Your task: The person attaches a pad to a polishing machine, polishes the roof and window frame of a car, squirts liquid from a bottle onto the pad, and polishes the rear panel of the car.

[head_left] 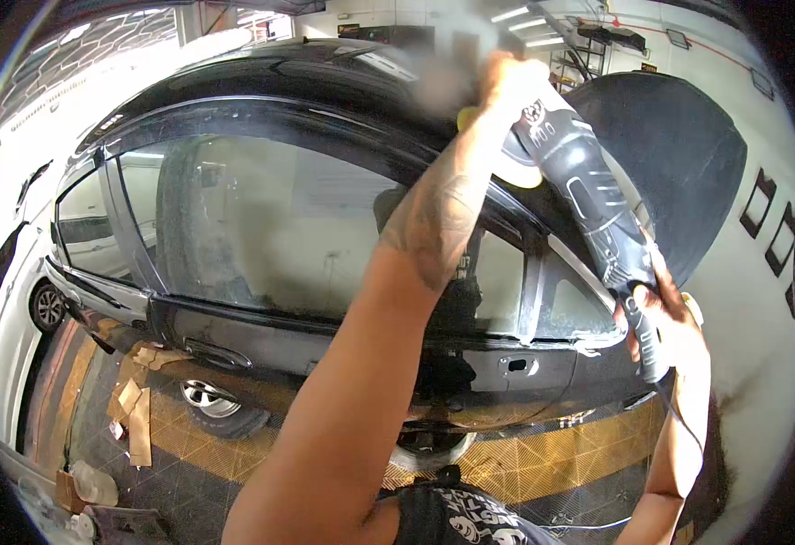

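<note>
A black and grey car polisher (pixel 588 191) slants across the upper right of the head view. My left hand (pixel 506 86) is closed over its head end, the fingers partly washed out by glare. Lower down, my right hand (pixel 665 318) wraps round the rear handle, where a cord comes out. A yellow pad (pixel 526 173) shows under the polisher's head, at the roof edge above the front window of a black car (pixel 261 336). My left forearm hides part of the pad and the window. Whether the pad touches the paint I cannot tell.
The car's raised hood (pixel 661 163) stands beyond the polisher. A white car (pixel 7 309) is at the left. Cardboard pieces (pixel 140 427), a loose wheel (pixel 216 409) and a plastic jug (pixel 95 483) are on the tiled floor. A cable (pixel 588 525) runs at the bottom.
</note>
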Demonstrator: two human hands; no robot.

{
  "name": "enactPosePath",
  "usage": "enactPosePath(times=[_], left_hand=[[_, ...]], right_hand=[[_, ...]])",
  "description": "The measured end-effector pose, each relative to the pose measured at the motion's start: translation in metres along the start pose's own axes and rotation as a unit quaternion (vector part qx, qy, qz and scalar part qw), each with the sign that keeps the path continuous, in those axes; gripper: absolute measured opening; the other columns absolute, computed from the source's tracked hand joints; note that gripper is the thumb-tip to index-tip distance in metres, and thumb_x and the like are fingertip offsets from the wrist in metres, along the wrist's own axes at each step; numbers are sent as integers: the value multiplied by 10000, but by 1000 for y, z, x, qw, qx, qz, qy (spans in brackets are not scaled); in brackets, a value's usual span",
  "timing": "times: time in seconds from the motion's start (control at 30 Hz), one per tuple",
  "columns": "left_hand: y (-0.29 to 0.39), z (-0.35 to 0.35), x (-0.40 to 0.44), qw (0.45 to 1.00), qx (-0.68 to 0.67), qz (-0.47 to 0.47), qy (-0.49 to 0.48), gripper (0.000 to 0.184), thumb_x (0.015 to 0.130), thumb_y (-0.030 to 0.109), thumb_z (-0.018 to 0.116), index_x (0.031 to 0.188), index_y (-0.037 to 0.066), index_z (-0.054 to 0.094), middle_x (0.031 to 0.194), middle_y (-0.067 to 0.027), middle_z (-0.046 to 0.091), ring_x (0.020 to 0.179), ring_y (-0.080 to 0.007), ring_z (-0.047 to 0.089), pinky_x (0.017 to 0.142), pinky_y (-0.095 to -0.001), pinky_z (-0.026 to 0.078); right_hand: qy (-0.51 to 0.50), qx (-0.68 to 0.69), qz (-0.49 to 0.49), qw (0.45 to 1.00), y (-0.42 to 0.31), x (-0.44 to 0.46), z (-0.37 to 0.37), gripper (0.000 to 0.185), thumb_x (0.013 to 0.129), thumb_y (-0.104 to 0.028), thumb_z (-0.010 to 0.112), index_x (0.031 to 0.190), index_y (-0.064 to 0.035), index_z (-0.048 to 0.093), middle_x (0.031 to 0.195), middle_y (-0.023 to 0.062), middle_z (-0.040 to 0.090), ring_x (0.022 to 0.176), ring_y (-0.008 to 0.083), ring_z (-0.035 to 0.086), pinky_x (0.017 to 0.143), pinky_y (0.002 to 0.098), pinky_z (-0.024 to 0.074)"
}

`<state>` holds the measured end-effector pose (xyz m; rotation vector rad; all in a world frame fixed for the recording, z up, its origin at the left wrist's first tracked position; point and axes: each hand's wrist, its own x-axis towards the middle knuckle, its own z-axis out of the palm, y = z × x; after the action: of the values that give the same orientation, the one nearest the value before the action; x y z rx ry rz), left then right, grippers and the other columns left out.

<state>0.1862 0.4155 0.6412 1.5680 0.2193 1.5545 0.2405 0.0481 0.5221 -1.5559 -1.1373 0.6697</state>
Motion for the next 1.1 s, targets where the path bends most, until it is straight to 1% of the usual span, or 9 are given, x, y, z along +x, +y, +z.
enactPosePath(times=[0.13, 0.23, 0.37, 0.47, 0.6, 0.73, 0.87, 1.0, 1.1], left_hand=[[20, -46, 13, 998, -22, -41, -39, 228, 757, 131, 785, 786, -76, 694, 781, -146, 726, 654, -195, 710, 546, -351, 574], [-17, -82, 56, 979, -3, 167, -117, 317, 873, 400, 713, 830, 88, 738, 756, -17, 707, 650, -111, 638, 586, -330, 497], [39, -120, 57, 993, 30, 65, -90, 220, 868, 260, 685, 867, 45, 735, 782, -63, 708, 696, -163, 669, 590, -339, 520], [46, -159, 62, 983, 57, 127, -122, 244, 880, 251, 674, 922, 14, 717, 849, -95, 713, 763, -192, 680, 672, -354, 532], [59, -189, 55, 974, 82, 143, -158, 287, 895, 239, 660, 997, -28, 693, 940, -138, 720, 851, -230, 695, 780, -373, 550], [64, -187, 38, 974, 85, 110, -177, 338, 911, 227, 647, 1071, -70, 669, 1030, -180, 728, 940, -269, 710, 889, -393, 567], [50, -170, 31, 966, -93, -29, -241, 182, 875, 182, 698, 1012, 96, 780, 1002, -89, 765, 931, -204, 729, 834, -298, 560], [26, -134, 16, 879, 260, 359, -176, 198, 837, 82, 659, 998, 76, 773, 977, -98, 764, 863, -186, 722, 823, -299, 572], [21, -95, -13, 940, 93, 247, -217, 197, 865, 95, 635, 1000, 25, 760, 943, -95, 762, 839, -161, 717, 767, -283, 562]], right_hand=[[-14, -7, -11, 1000, -23, 16, 16, 780, 1001, -316, 600, 1609, -280, 114, 880, 138, 661, 496, 160, 610, 427, 294, 525], [-28, -30, -23, 999, -41, 33, 35, 745, 996, -280, 597, 1602, -315, 165, 874, 119, 657, 495, 157, 602, 433, 300, 523], [-46, -30, -48, 997, -62, 53, 66, 755, 988, -259, 600, 1602, -316, 164, 866, 115, 659, 463, 164, 584, 434, 293, 518], [-68, -62, -128, 988, -66, 61, 98, 783, 975, -241, 632, 1610, -253, 174, 959, 62, 614, 769, 115, 615, 581, 257, 550], [-15, -156, -205, 966, -49, 46, 144, 812, 960, -100, 629, 1615, -168, 155, 1588, 166, 320, 1160, 268, 590, 1008, 361, 473], [-24, -87, -248, 964, -19, 30, 163, 833, 979, -178, 639, 1611, -97, 102, 1563, 221, 357, 1447, 315, 364, 1173, 373, 260], [-47, -30, -192, 980, -4, 13, 154, 843, 973, -154, 624, 1605, -66, 75, 1471, 258, 469, 1396, 312, 437, 1147, 377, 301], [-3, -67, -228, 971, 26, 2, 142, 844, 955, -130, 621, 1598, -37, 82, 1504, 264, 425, 1411, 318, 414, 1153, 377, 290], [48, -104, -256, 960, 44, -8, 131, 853, 953, -173, 621, 1593, -52, 69, 1446, 353, 444, 1363, 477, 439, 1124, 438, 345]])
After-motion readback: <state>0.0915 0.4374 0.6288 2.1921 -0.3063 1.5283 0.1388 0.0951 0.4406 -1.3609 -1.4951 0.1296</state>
